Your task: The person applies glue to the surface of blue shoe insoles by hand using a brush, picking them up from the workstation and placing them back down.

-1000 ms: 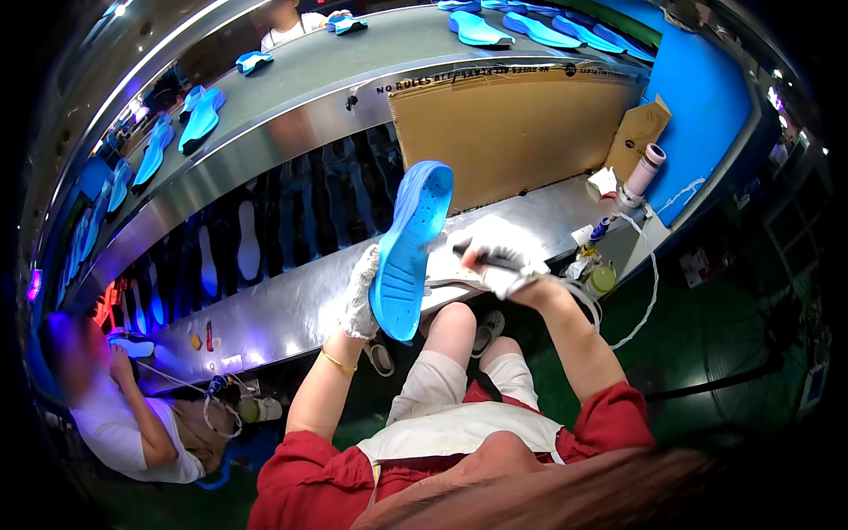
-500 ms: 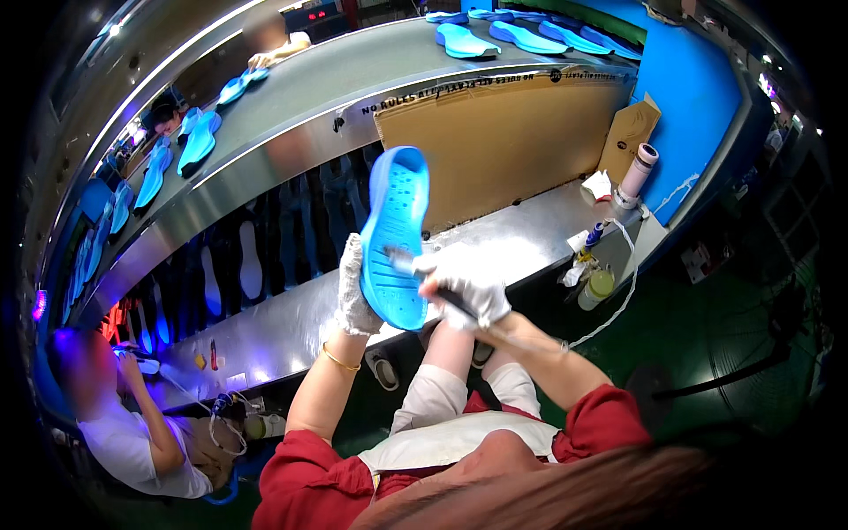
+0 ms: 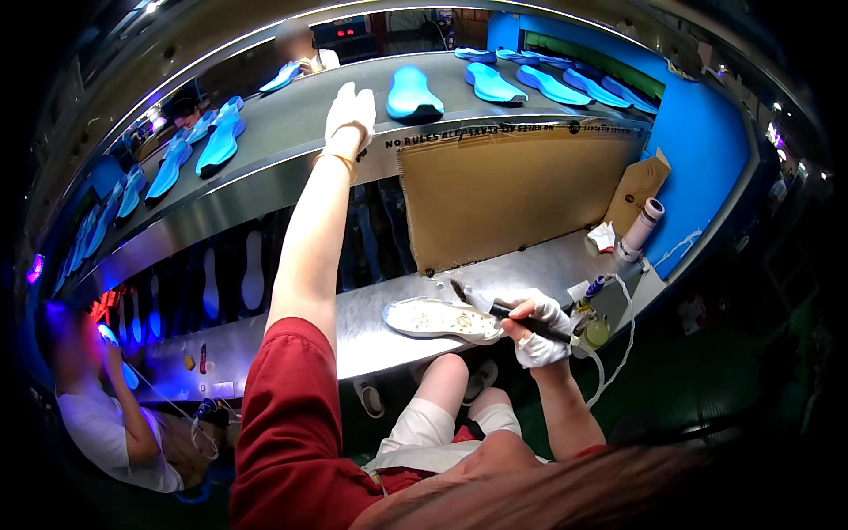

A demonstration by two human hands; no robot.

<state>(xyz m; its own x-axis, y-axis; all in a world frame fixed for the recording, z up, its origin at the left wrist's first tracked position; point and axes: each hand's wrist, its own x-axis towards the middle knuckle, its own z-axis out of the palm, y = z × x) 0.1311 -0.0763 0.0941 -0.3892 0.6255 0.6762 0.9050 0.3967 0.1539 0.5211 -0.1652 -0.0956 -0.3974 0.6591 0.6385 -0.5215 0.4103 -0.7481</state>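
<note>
My left hand, in a white glove, is stretched out over the grey conveyor belt. It holds nothing, its fingers extended. Just right of it lies a blue shoe sole. My right hand, also gloved with bare fingertips showing, is closed round the black handle of a brush, whose dark bristles point up and left. Below the brush, a whitish, speckled sole-shaped piece lies at the front edge of the metal ledge, its right end close to my right hand; I cannot tell whether they touch.
More blue soles lie along the belt on both sides. A cardboard sheet stands behind the ledge. At the right are a pink bottle, a yellowish container and a white cord. A co-worker sits at the left.
My left hand has let go of the blue sole and moved up to the belt, where a sole now lies beside it. My right hand, with the brush, has moved right and down.
</note>
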